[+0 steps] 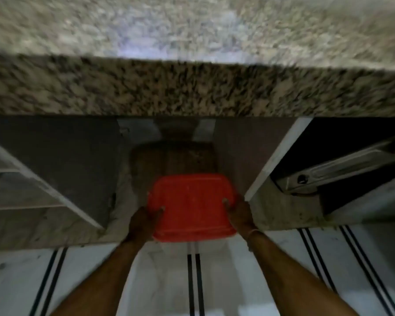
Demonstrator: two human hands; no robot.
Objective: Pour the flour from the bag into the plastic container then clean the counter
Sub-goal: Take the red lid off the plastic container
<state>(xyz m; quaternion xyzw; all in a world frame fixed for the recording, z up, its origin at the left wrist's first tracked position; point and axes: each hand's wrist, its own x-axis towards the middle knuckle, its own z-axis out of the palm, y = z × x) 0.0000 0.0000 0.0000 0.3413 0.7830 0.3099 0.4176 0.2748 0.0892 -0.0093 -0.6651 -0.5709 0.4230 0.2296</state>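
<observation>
Head view is showing the plastic container point(192, 206) with its red lid on, held between both hands below the counter point(192, 85) edge, in front of an open cabinet bay. Left hand point(144, 221) is gripping the lid's left edge, thumb on top; right hand point(238, 212) is gripping the right edge the same way. Both are closed on the container, arms reaching forward and down.

Clear body of the container is hanging just below the hands, nearer the person, and is looking see-through; can't tell if anything is inside. Frame is blurred.

Progress, as a judgement: this is looking like the fetch stage. Container is sitting off the counter, lid is on, no flour bag is showing anywhere, no flour is visible on the granite above the hands. So pouring isn't started and cleaning isn't either. Remaining: getting the container onto the counter, taking the lid off, pouring from the bag, wiping down.

Beyond the hands, further into the bay, something dark and woven-looking point(173, 156) is sitting on the cabinet floor; can't identify it. Left of the left hand an open cabinet door point(46, 185) is angling out; right of the right hand another white door edge point(278, 156) and a metal piece point(340, 169) are showing. Striped floor tiles point(195, 281) are running under the forearms.
</observation>
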